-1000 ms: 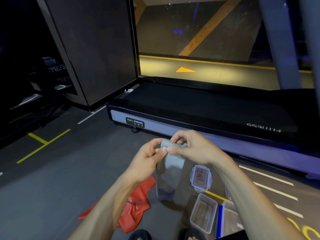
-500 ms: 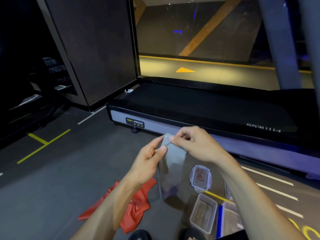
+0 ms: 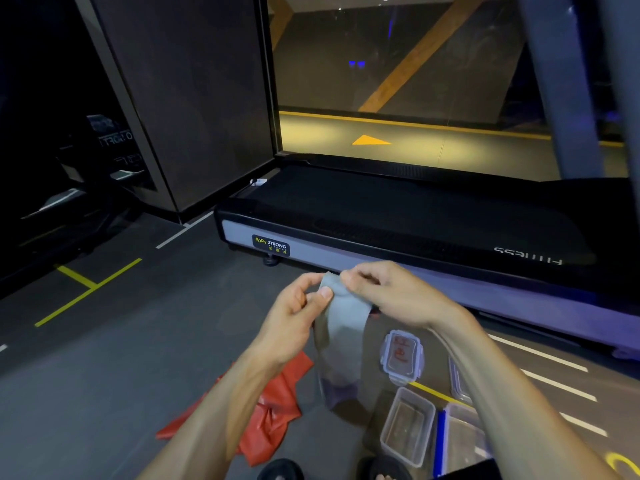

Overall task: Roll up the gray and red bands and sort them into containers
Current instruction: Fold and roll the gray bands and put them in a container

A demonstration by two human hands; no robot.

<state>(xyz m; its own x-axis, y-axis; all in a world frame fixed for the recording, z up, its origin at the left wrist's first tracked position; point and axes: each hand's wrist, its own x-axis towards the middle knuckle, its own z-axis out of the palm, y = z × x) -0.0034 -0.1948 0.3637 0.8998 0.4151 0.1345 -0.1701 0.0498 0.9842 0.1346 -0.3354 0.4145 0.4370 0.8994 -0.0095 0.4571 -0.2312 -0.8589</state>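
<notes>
A gray band [image 3: 341, 336] hangs down from both my hands in front of me, its lower end near the floor. My left hand [image 3: 294, 315] pinches its top edge with thumb and fingers. My right hand [image 3: 388, 292] pinches the same top edge from the right, fingers curled over it. A crumpled red band [image 3: 273, 414] lies on the floor under my left forearm. Two clear open containers [image 3: 407, 426] [image 3: 460, 441] stand on the floor at the lower right, under my right forearm.
A clear lid [image 3: 401, 355] with clips lies on the floor beyond the containers. A black treadmill [image 3: 398, 216] runs across just ahead. Yellow and white lines mark the dark floor. My feet in dark slippers [image 3: 280, 471] show at the bottom edge.
Both hands shifted slightly higher and worked the top of the gray band between the fingertips. The band's hanging end swayed a little. Nothing else moved.
</notes>
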